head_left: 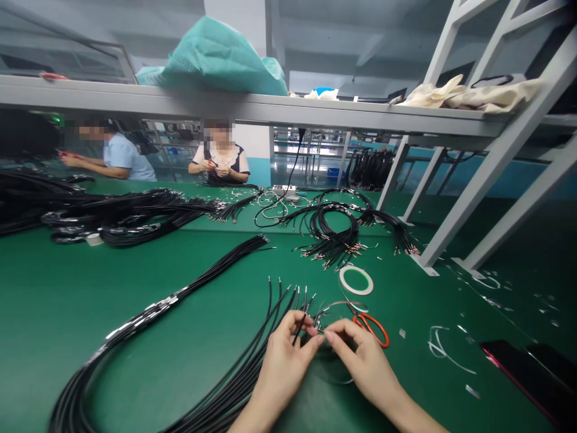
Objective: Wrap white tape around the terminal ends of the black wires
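My left hand point(291, 355) is closed in a pinch on the end of a black cable point(299, 329), near the loose ends of a long looped cable bundle point(148, 313). The fingertips of my right hand point(360, 355) are pinched together, almost meeting the left ones, by the thin stripped wires at the cable end. What the right fingers hold is too small to make out. Just beyond the right hand lie scissors with orange handles point(378, 331). Behind them is a white roll of tape point(367, 288) with a green middle.
More black cable bundles point(148, 225) lie at the far left, and coiled cables point(333, 225) lie ahead. Grey rack legs point(451, 210) stand at the right. Phones point(518, 373) and scraps point(439, 346) are on the green table point(189, 361). Two people point(220, 162) sit opposite.
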Demonstrator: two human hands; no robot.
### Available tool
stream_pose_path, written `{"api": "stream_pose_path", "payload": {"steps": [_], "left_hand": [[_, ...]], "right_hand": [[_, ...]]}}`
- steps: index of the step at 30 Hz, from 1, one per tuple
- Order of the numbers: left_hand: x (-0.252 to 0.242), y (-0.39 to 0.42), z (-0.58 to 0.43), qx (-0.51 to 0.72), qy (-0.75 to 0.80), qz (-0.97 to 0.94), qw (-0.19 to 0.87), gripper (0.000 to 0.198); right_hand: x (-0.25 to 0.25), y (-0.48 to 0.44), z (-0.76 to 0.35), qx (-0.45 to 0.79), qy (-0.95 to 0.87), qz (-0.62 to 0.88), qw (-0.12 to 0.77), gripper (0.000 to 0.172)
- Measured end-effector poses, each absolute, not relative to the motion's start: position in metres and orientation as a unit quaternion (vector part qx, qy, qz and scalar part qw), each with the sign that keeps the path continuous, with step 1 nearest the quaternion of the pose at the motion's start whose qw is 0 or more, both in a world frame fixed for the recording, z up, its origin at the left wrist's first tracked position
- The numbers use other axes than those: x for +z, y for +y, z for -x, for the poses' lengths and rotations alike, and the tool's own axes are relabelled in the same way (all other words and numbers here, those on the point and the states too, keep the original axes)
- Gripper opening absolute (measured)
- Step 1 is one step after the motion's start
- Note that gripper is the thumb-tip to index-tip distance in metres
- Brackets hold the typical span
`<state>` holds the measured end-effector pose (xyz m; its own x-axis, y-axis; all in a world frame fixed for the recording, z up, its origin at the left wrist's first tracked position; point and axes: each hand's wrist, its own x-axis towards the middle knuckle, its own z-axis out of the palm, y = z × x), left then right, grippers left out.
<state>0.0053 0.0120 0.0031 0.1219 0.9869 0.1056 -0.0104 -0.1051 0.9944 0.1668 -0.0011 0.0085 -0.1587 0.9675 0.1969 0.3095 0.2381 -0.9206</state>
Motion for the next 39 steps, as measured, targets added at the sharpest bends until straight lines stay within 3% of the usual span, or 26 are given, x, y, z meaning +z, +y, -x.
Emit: {"api": "stream_pose_path", "payload": {"steps": [11, 17, 25, 39], "left_hand": [[0.004, 0.015, -0.003, 0.462, 0.474, -0.553, 0.506, 0.024], [0.003, 0.015, -0.003, 0.468, 0.454, -0.54, 0.532, 0.023], [0.002, 0.016, -0.005, 0.477, 0.409, -0.512, 0.587, 0.022], [0.007, 0.012, -0.004, 0.478, 0.435, -0.569, 0.509, 0.019]], "right_hand": [[0.002, -0.001, -0.164, 0.425, -0.626, 0.467, 0.457, 0.02], [0.004, -0.003, -0.164, 0.385, -0.635, 0.455, 0.491, 0.015], [0.01, -0.007, -0.159, 0.544, -0.554, 0.386, 0.497, 0.017], [-0.003, -0.005, -0.16, 0.446, -0.605, 0.442, 0.49, 0.027]]}}
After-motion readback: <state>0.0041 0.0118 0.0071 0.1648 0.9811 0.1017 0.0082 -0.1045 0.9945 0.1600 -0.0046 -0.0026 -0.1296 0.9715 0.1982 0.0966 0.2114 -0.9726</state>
